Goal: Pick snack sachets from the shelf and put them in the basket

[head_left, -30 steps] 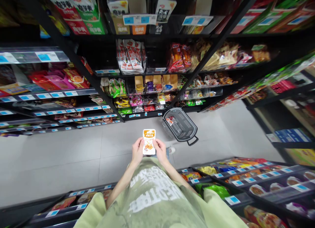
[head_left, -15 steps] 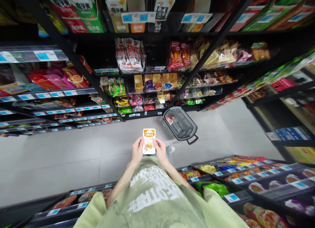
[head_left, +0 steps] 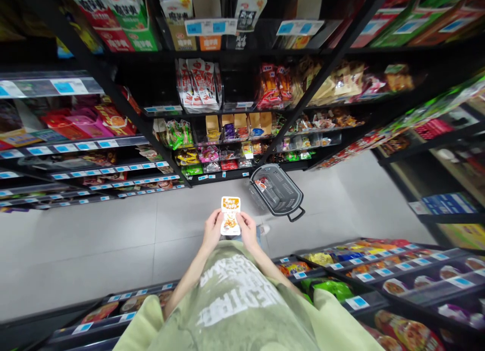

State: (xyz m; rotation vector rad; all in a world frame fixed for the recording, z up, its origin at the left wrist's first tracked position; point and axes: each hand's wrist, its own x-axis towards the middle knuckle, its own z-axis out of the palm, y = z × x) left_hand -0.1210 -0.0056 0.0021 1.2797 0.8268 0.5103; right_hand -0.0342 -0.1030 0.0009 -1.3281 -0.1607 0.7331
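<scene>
- The left hand has its grip clamped on the left edge of a flat, rectangular, white-and-orange packet with rounded corners.
- The right hand has its grip closed on the packet's opposite edge.
- The packet is held printed face up, in front of a faded green shirt with white lettering.
- A dark grey, slotted plastic basket stands to the right on the pale grey tiled floor, small red-and-white packs inside it.
- Black shelves with bagged snacks rise beyond.
</scene>
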